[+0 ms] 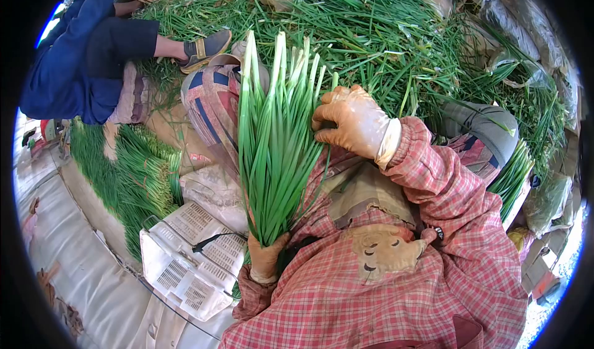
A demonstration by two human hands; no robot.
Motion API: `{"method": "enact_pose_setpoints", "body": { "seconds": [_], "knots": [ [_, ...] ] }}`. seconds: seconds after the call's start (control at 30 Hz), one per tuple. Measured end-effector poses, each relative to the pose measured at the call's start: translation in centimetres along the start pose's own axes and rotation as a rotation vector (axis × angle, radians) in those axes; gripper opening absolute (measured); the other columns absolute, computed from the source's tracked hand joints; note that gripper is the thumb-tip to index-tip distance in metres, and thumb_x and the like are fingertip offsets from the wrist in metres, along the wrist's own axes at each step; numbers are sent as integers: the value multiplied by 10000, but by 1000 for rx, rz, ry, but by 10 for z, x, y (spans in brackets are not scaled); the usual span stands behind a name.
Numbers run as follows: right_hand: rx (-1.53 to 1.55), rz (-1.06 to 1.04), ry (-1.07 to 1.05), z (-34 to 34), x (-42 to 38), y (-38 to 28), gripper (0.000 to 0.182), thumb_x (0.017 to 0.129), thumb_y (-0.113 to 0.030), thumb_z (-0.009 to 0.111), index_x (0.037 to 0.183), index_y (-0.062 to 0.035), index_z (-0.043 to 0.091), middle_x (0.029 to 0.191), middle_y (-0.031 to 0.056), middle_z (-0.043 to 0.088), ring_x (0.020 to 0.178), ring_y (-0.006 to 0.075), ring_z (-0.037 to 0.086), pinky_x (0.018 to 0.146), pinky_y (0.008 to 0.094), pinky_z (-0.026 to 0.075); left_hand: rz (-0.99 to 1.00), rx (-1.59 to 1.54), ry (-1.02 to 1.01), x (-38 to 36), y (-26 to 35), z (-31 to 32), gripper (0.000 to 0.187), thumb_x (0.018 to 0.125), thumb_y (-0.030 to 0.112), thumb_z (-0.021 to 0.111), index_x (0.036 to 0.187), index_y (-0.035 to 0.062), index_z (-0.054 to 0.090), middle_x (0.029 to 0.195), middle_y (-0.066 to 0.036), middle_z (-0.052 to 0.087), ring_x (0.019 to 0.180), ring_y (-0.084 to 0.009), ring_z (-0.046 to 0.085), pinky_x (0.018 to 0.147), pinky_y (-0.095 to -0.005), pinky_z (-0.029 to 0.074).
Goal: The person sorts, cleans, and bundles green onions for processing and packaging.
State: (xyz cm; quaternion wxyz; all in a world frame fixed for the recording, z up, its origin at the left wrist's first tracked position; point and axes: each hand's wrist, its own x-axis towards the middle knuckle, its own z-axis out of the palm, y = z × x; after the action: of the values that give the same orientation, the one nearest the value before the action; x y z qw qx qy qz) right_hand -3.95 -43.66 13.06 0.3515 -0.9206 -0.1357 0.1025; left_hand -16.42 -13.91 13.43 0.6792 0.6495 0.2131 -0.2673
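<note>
A bunch of long green leafy stalks (272,151) stands upright in front of my chest, its pale stem ends pointing up and away. My left hand (266,259), in a tan glove, is wrapped round the leafy lower end of the bunch. My right hand (351,121), in a stained tan and white glove, is at the upper right side of the bunch with its fingers curled. Its thumb and fingertips are at the outer stalks; whether they pinch any is too small to tell.
A wide heap of loose green stalks (371,33) lies ahead. Tied bundles (142,176) lie at the left, near a white plastic basket (185,256). Another person's leg and shoe (207,49) are at the upper left. Clear plastic bags (513,27) lie at the right.
</note>
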Motion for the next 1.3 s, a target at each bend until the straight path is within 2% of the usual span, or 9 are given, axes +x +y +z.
{"method": "enact_pose_setpoints", "body": {
  "seconds": [0.2, 0.3, 0.53, 0.63, 0.77, 0.9, 1.1, 1.17, 1.3],
  "knots": [
    [240, 156, -225, 3, 2, 14, 147, 670, -204, 630, 738, -75, 611, 773, 113, 555, 787, 302, 539, 684, 405, 414, 39, 68, 5, 0, 4, 3, 571, 674, -82, 628, 1196, 21, 421, 1078, -75, 546, 974, -185, 522, 874, -316, 402],
    [49, 44, -123, 9, -3, 14, 147, 696, -203, 608, 751, -69, 586, 759, 116, 543, 769, 305, 533, 670, 405, 412, 19, 82, -24, 1, 1, -1, 798, 665, -53, 666, 1350, 46, 267, 1146, -55, 519, 996, -151, 506, 893, -282, 390],
    [-234, -2, 308, 12, -35, -23, 154, 741, -163, 613, 809, -52, 531, 755, 91, 475, 757, 264, 483, 688, 370, 399, -13, 64, -5, 1, -3, -4, 690, 663, -21, 699, 1270, 19, 373, 1114, -60, 539, 975, -150, 515, 873, -278, 397],
    [306, 149, 485, 23, -44, 2, 139, 747, -118, 590, 806, -24, 505, 764, 103, 510, 742, 275, 504, 676, 383, 403, 33, 92, 2, 1, -7, -7, 665, 660, -3, 719, 1244, 14, 400, 1105, -62, 545, 968, -150, 518, 863, -276, 401],
    [603, 211, 598, 32, -46, 17, 120, 785, -63, 583, 852, -17, 494, 761, 100, 498, 735, 253, 501, 692, 336, 422, 34, 149, -7, 1, -10, -13, 666, 665, 14, 729, 1244, 13, 399, 1110, -65, 542, 973, -154, 518, 861, -281, 403],
    [844, 345, 670, -5, -52, 13, 151, 880, -164, 529, 843, -17, 520, 742, 34, 519, 697, 128, 477, 678, 253, 417, 53, -13, -25, 2, -9, -6, 644, 674, -1, 718, 1238, 17, 407, 1111, -68, 541, 973, -166, 523, 858, -290, 410],
    [990, 430, 344, 21, -49, 22, 223, 822, -233, 621, 880, -21, 584, 722, 18, 561, 638, 97, 512, 605, 219, 425, -25, -107, -40, 3, -6, -9, 626, 673, -33, 702, 1230, 20, 420, 1096, -69, 549, 961, -180, 533, 862, -299, 412],
    [1539, 664, 100, 19, -46, 10, 224, 808, -221, 635, 937, -50, 571, 740, -38, 529, 660, 51, 466, 589, 194, 377, -48, -122, -39, 2, -3, -9, 623, 673, -30, 705, 1227, 19, 424, 1093, -70, 553, 963, -181, 534, 861, -300, 414],
    [1513, 601, 143, 36, -39, 7, 238, 783, -192, 665, 965, -69, 574, 756, -37, 561, 649, 45, 496, 577, 184, 388, -52, -170, -52, 3, 0, -7, 611, 670, -35, 708, 1216, 19, 440, 1088, -74, 560, 960, -183, 540, 847, -301, 424]
  ]
}}
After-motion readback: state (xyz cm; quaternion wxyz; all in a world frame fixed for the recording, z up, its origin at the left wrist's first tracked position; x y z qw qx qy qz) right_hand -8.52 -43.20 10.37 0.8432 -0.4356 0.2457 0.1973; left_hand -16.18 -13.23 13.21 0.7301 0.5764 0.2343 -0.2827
